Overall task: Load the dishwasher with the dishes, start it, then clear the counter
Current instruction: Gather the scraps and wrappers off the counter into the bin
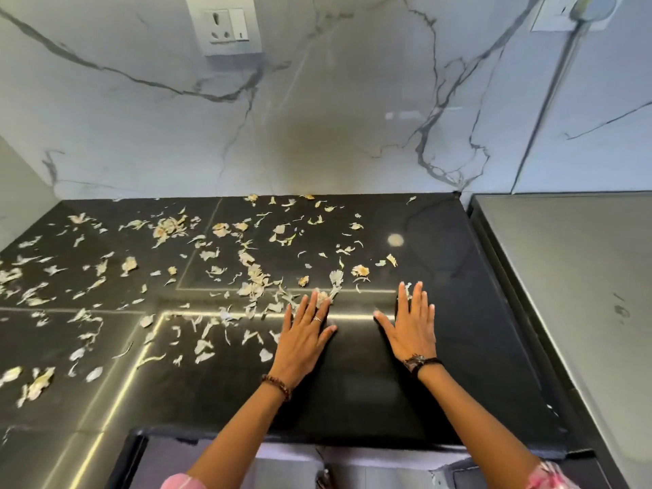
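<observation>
Hands flat on black counter (352,393), fingers straight and spread, nothing gripped.
Left hand (304,335) fingertips touch the near edge of the peel scraps (252,277); right hand (411,326) sits on mostly bare stone, one scrap at its fingertips. Scraps are pale, papery, cream-to-tan flakes, thin and curled, scattered beyond and left of the left hand to the wall.

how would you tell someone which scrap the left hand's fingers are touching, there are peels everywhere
Start at the black counter under the marble wall and find the left hand, the one wearing a ring. The pale scrap lies right at its fingers, partly under them. Unlike the scattered peels farther left, it alone touches that hand.
</observation>
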